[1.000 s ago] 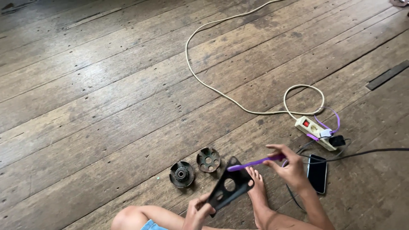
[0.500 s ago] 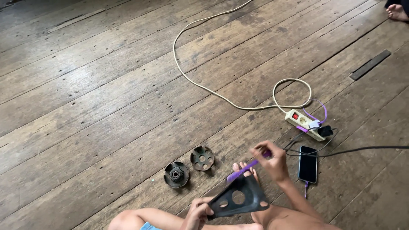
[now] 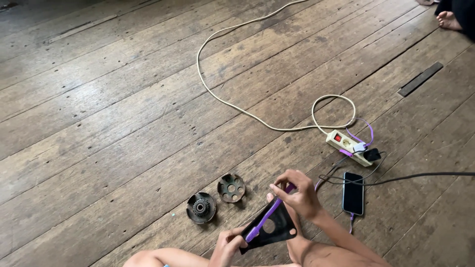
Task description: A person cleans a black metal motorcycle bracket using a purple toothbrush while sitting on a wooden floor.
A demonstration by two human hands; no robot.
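My left hand [image 3: 228, 245] grips the lower corner of a flat black triangular plate [image 3: 269, 227] with round holes, held just above the wooden floor [image 3: 123, 123]. My right hand [image 3: 296, 194] pinches the upper end of a purple toothbrush [image 3: 267, 217], which lies diagonally across the plate's face. Two dark round metal parts rest on the floor to the left: a drum with a gear in its middle [image 3: 201, 207] and a disc with several holes [image 3: 231, 188].
A black phone [image 3: 353, 193] lies to the right, plugged by a purple cable into a cream power strip [image 3: 349, 147]. The strip's cream cord [image 3: 217, 99] loops away over the boards. A black cable [image 3: 420, 175] runs right. Another person's bare foot [image 3: 449, 21] is top right.
The toothbrush has swung from nearly level to a steep diagonal across the plate. The plate has tilted and shifted a little under it. The view has drifted left.
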